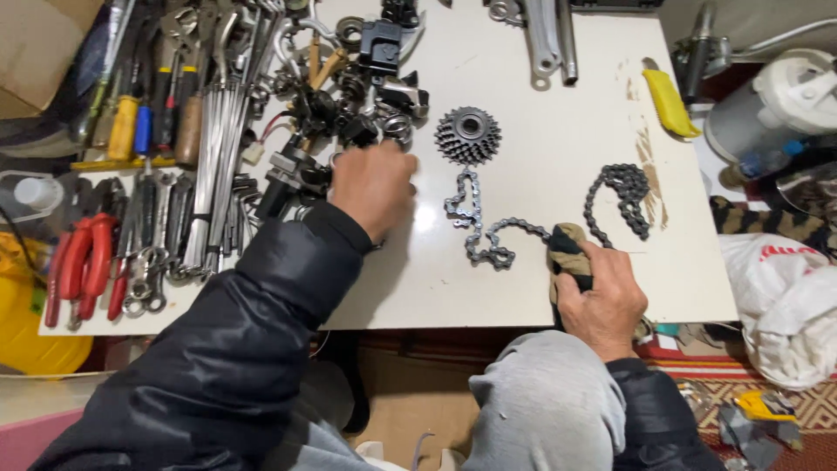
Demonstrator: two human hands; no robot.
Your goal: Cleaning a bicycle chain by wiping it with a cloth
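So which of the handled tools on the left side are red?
The red-handled cutters lying at the table's left edge; the screwdrivers above them have yellow, blue and brown handles instead.

Surface and material findings at the bench.

Table (523, 174): smooth, semi-gloss white board, stained brown towards one edge. Chain (475, 227): dull grey metal links, greasy-looking. Sprocket cluster (468, 135): dark matt metal. Rag (568, 257) in the right hand (602, 301): soft cloth, soiled. Pliers (83, 262): glossy red plastic grips. Sleeve (261, 323): black fabric, slight sheen.
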